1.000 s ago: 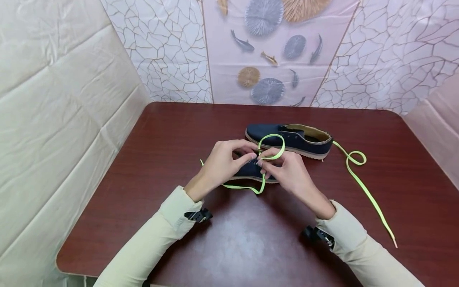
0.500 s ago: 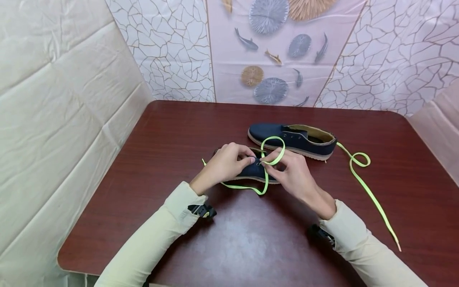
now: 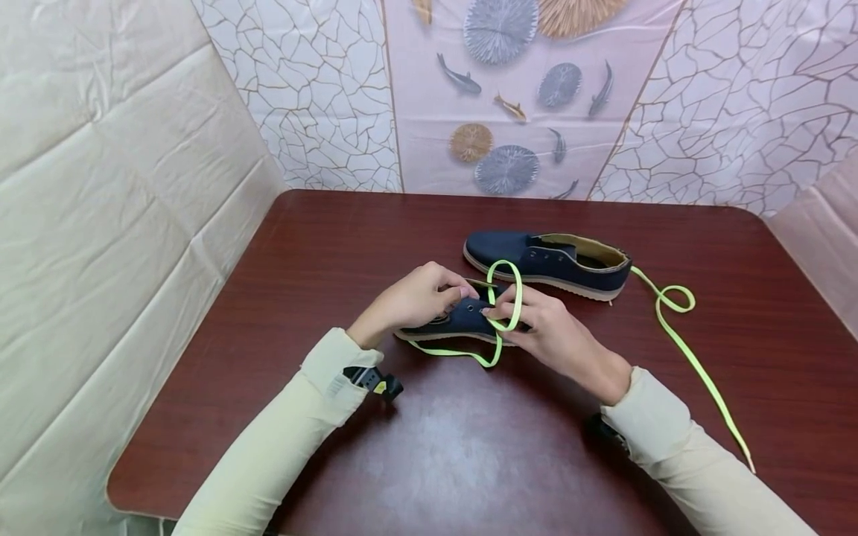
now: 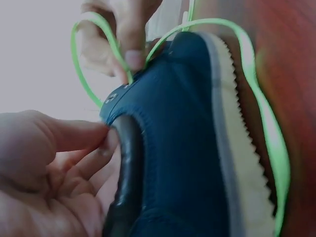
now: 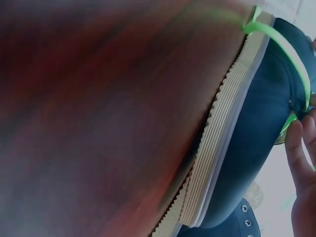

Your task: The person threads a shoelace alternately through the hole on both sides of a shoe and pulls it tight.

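A navy shoe (image 3: 462,318) with a cream sole lies side-on before me, its toe partly hidden by my right hand. My left hand (image 3: 418,299) pinches the edge of its opening between thumb and fingers, beside the eyelets; the left wrist view shows this grip (image 4: 106,131) closely. At the eyelet row, my right hand (image 3: 553,327) pinches a neon green shoelace (image 3: 518,294), which stands up in a loop over the fingers. Another stretch of the lace (image 4: 269,123) runs down past the toe and along the sole on the table.
A second navy shoe (image 3: 503,249), no lace through its visible eyelets, sits just behind. From its heel a green lace (image 3: 697,365) trails toward the right front of the dark red table (image 3: 322,246). A patterned backdrop hangs behind the table, pale cloth at the left.
My left hand has drawn slightly left, baring more of the eyelets. My right hand's fingers have turned and spread, and the lace loop now stands more upright and slightly further left.
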A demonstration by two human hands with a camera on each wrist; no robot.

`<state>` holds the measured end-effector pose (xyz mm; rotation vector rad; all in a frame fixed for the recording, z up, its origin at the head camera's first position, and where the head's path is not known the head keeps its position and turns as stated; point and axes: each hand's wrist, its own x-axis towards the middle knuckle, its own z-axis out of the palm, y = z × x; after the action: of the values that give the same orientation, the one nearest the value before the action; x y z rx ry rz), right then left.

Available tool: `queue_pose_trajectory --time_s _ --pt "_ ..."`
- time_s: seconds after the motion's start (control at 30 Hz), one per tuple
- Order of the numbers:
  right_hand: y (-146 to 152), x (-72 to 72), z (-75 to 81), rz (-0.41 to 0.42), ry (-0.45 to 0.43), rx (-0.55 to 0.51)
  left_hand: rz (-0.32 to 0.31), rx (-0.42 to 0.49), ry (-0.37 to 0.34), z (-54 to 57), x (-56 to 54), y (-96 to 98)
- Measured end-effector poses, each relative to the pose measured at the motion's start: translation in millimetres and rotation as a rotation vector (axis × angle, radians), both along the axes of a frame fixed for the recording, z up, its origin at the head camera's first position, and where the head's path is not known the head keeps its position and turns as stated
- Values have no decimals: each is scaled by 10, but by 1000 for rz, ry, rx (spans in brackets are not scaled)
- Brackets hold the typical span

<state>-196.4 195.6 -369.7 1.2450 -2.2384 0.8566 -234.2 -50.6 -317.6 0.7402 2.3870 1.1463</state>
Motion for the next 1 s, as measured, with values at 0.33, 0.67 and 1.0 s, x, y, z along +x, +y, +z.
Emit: queue_pose_trajectory --time_s 0.33,0.67,1.0 --pt "55 -53 5 55 59 79 -137 -88 -182 56 -208 44" --pt "-37 -53 62 -80 -218 -58 -75 -129 -61 52 -217 64" --pt "-26 32 152 -201 -599 4 114 -193 160 72 -19 92"
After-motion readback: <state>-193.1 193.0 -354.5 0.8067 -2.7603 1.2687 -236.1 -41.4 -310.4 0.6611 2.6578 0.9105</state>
